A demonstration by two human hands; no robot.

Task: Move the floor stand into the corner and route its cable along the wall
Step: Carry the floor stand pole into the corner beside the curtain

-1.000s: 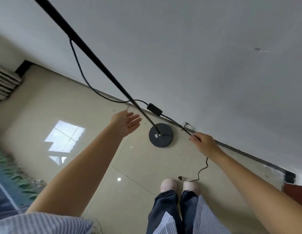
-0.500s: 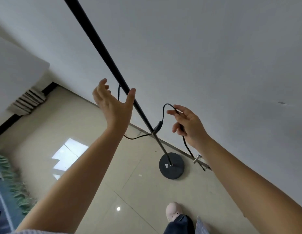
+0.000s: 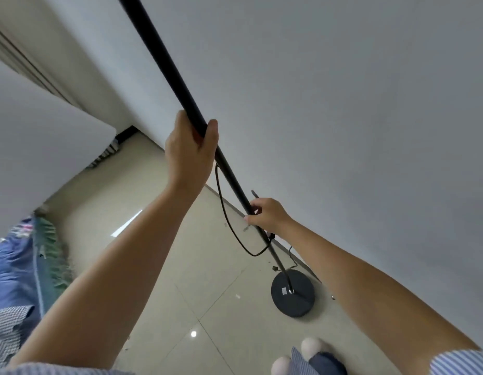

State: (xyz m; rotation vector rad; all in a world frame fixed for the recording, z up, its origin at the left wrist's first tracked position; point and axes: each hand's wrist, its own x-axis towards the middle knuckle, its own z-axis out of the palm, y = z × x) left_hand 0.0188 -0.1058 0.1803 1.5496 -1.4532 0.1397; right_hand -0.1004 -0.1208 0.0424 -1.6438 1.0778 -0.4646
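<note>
Nearest the person: pale slippers [image 3: 310,347] on the tiled floor [image 3: 159,207], striped sleeves at both frame edges, and patterned bedding [image 3: 21,269] low on the left side.

Left hand [image 3: 190,152] is raised and closed around the floor stand's black pole [image 3: 164,66], thumb on one side, fingers wrapped behind. High grip, probably for leverage to tip or walk the stand. Right hand [image 3: 267,215] is lower on the same pole, fingers curled around it, and it seems to pinch the cable [image 3: 224,209] against the pole too; cannot tell for sure, fingers hide the contact. Holding both together would keep the slack from dragging or snagging underfoot during the move.

The cable leaves the pole just under the left hand, hangs in a loose loop, and comes back to the pole below the right hand. More cable lies on the floor by the wall [image 3: 343,104], ending in a small plug [image 3: 275,268] near the base.

Round base [image 3: 293,293] sits on the tiles just beside the skirting; whether it is flat or slightly lifted is not clear. Pole leans up past the camera.

Further off, to the left, a white panel [image 3: 40,136] and the dark skirting corner [image 3: 126,131] behind it, likely the target corner. Stand is well apart from it, cable not yet routed.
</note>
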